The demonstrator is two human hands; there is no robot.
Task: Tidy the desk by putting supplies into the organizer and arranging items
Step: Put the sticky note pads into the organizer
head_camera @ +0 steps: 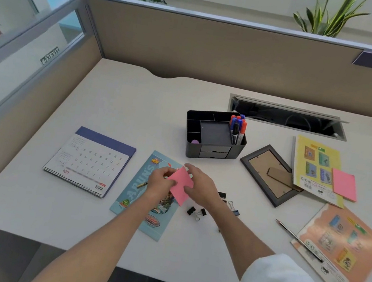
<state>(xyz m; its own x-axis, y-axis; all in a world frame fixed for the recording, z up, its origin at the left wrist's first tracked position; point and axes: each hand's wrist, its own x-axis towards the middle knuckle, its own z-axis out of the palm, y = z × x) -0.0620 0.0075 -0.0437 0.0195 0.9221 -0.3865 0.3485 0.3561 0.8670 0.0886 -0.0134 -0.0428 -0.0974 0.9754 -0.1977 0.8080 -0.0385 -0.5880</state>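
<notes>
My left hand (159, 181) and my right hand (200, 184) both hold a pink sticky-note pad (181, 184) above a blue booklet (147, 198) in the middle of the desk. A black organizer (213, 142) stands just beyond, with several markers (237, 128) upright in its right compartment. Black binder clips (196, 212) lie on the desk beside my right wrist. A gold-tipped pen (141, 185) pokes out from under my left hand. A second pink sticky pad (343, 185) rests on a yellow booklet (316, 165) at the right.
A desk calendar (90, 162) lies at the left. A picture frame (271, 175) lies face down right of the organizer. An orange booklet (340, 250) with a pencil (298, 239) across it sits at the near right. An open cable slot (287, 117) runs along the back.
</notes>
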